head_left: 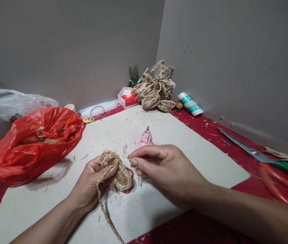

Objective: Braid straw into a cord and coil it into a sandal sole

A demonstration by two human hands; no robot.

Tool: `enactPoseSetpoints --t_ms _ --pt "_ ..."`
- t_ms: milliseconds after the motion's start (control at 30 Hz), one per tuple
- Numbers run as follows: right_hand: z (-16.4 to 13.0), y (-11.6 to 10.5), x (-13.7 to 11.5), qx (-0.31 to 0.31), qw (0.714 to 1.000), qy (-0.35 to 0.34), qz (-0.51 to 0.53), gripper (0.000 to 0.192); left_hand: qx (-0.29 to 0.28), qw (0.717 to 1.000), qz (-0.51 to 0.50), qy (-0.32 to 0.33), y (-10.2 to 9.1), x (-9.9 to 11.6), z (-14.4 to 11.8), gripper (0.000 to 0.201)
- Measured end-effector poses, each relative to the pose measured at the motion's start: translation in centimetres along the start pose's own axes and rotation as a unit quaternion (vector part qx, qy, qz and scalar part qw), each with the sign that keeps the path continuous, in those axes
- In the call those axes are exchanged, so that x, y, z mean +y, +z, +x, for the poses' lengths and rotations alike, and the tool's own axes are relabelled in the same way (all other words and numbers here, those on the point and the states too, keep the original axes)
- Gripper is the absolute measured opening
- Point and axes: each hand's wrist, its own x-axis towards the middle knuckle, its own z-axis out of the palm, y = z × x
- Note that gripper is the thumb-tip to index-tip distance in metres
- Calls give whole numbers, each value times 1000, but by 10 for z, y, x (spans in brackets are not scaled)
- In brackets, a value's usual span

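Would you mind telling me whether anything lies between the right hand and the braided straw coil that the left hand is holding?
Nothing visible does. The right hand has its fingertips right beside the braided straw coil gripped in the left hand. The pink glue gun lies behind the right hand, not between.

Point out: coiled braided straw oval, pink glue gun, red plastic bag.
coiled braided straw oval [120, 174], head view, middle of the coil.
pink glue gun [146, 138], head view, its pink body.
red plastic bag [29, 149], head view, front side.

glue gun [146, 139] body behind right hand [164, 167]; scissors [266, 159] cut off at edge
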Motion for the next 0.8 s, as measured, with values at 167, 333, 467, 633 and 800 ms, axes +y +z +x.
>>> enactPoseSetpoints --t_ms 167,333,467,633,800 --pt "-2 9 5 -29 999 -10 -18 14 -18 1000 18 -1 -2 -3 -1 14" --pt "-3 10 7 -23 999 7 -29 13 -9 999 33 -3 -3 -7 -1 16" --pt "-3 11 11 -26 999 25 -12 11 -1 999 53 -4 -2 -7 -2 18" --pt "-1 13 14 -38 998 35 -23 12 4 999 48 0 -1 -7 -2 17" --pt "1 13 13 -66 997 44 -3 13 -3 1000 23 0 -2 -9 -2 15"
